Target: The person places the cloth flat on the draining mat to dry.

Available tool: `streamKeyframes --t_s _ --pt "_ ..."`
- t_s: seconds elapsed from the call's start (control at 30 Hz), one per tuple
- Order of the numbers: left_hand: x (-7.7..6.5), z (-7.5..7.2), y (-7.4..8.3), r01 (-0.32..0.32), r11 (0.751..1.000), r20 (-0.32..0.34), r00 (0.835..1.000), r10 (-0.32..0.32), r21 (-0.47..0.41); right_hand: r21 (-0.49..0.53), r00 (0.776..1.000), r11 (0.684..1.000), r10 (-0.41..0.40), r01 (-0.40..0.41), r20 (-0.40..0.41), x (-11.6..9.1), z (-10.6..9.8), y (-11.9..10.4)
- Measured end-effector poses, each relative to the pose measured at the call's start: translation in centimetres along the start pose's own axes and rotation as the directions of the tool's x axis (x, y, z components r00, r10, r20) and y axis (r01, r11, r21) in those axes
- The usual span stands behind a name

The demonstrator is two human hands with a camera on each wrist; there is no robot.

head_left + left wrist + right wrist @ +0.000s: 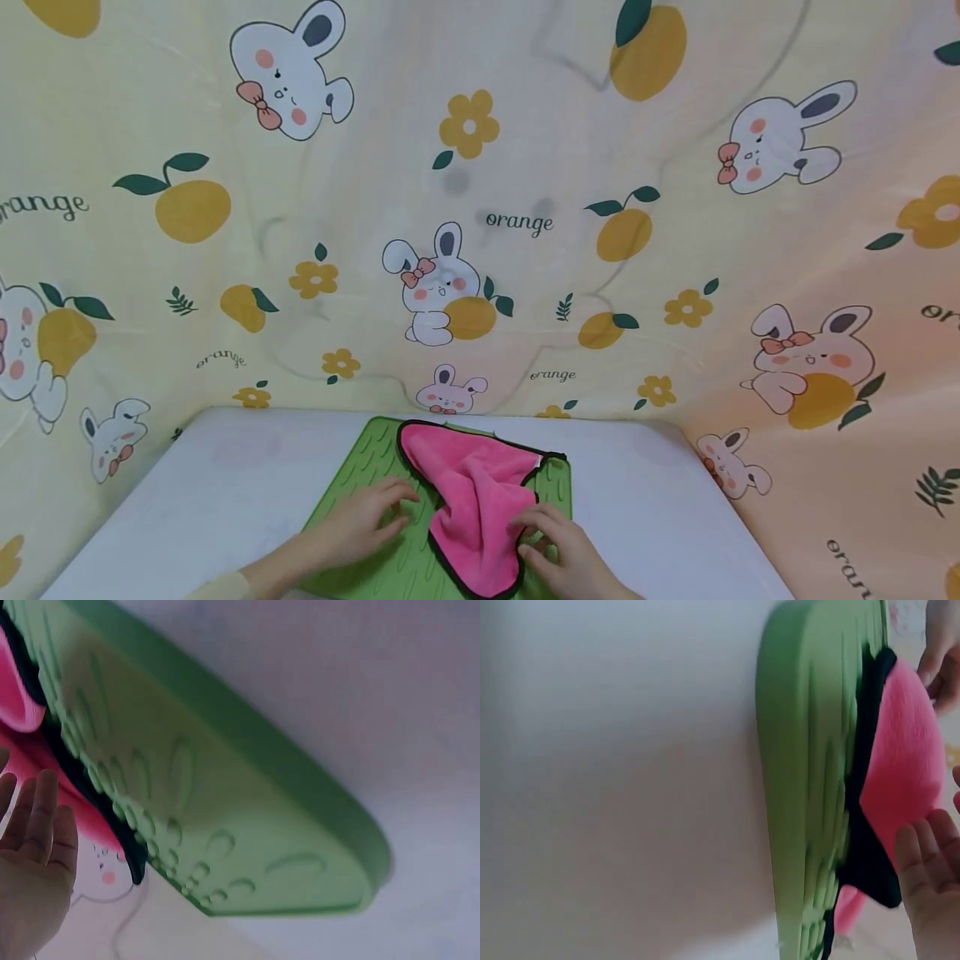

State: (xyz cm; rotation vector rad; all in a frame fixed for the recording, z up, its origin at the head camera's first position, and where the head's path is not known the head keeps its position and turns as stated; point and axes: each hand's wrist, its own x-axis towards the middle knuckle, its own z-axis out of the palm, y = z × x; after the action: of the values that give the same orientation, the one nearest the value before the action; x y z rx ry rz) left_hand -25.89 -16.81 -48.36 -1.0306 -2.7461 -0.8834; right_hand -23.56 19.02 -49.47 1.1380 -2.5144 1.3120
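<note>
A pink cloth (480, 500) with black edging lies rumpled and partly folded on a green ridged mat (348, 487). My left hand (363, 521) hovers over the mat just left of the cloth, its fingers loosely bent with nothing between them. On the other side, my right hand (570, 554) is at the cloth's lower right edge; its fingertips overlap the pink fabric in the head view. In the right wrist view, that hand's fingers (922, 847) look nearly straight beside the cloth (904, 750). Whether they touch it cannot be told.
The mat sits on a white table (630, 500). Behind and at both sides hangs a pale curtain (375, 167) printed with rabbits, oranges and flowers, meeting the table's edges. In the left wrist view the mat's raised rim (285, 772) shows.
</note>
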Motion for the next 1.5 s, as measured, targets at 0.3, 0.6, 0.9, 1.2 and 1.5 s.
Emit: streamKeyframes --t_s 0.3,0.6,0.9,1.2,1.5 --pt "0.6 1.8 0.5 0.091 0.991 0.083 0.993 -0.083 -0.095 0.016 0.966 0.997 0.070 -0.076 0.250 0.1 1.4 0.7" --pt "1.6 3.3 0.4 0.182 0.968 0.107 0.980 -0.165 -0.175 0.047 0.950 0.988 -0.152 0.145 0.274 -0.4 4.3 6.3" --pt "2.3 3.8 0.4 0.200 0.954 0.100 0.978 -0.182 -0.224 -0.081 0.939 0.983 -0.133 0.166 0.316 -0.5 5.2 7.6" --pt "2.6 4.2 0.2 0.203 0.945 0.098 0.978 -0.184 -0.256 -0.124 0.932 0.979 -0.110 0.162 0.345 0.1 4.8 5.7" --pt "2.6 4.5 0.5 0.204 0.923 0.078 0.979 -0.189 -0.325 -0.183 0.926 0.954 -0.168 0.240 0.337 0.9 3.4 2.0"
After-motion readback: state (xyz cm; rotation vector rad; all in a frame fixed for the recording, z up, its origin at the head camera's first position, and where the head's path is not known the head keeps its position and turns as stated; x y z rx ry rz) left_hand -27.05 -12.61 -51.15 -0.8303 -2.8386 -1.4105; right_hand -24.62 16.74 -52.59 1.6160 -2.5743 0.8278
